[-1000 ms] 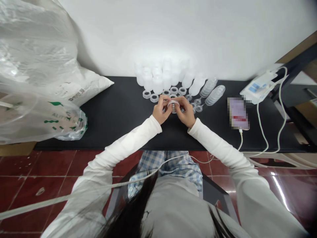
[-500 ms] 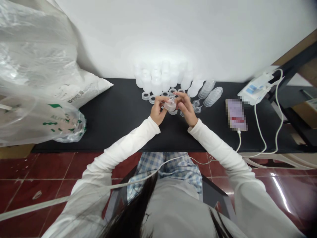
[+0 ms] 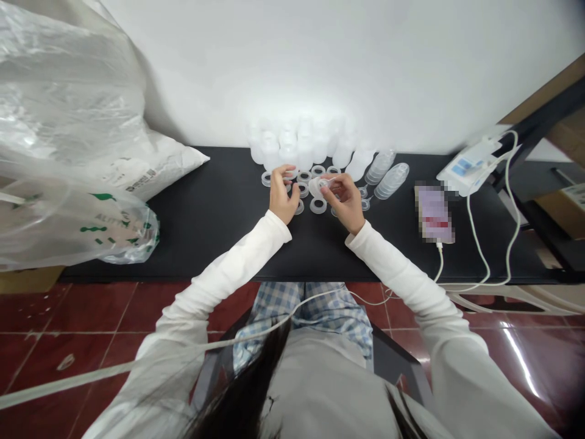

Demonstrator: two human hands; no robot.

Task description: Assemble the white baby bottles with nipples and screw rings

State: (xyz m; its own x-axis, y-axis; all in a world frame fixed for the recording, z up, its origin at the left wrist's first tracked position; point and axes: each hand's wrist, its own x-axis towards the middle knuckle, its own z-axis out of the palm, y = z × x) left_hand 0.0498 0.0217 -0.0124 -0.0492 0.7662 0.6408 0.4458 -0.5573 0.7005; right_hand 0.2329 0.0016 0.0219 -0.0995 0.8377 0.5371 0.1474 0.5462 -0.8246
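My right hand [image 3: 343, 201] grips a small translucent plastic cap [image 3: 320, 185], held just above the black table [image 3: 219, 207]. My left hand [image 3: 282, 194] has come off that piece and hovers with curled fingers over the loose translucent rings [image 3: 303, 177]; I cannot see anything in it. Another ring [image 3: 318, 205] lies flat on the table between my two hands. A cluster of translucent white bottles [image 3: 297, 146] stands against the wall behind the rings.
Two stacks of clear lids [image 3: 388, 177] lie to the right of the bottles. A phone [image 3: 433, 213] with a cable and a white box [image 3: 470, 166] sit further right. Big plastic bags [image 3: 68, 152] fill the table's left end.
Both hands held one piece together a second ago. Now my left hand has let go and moved left and back toward the rings, while my right hand keeps the cap.
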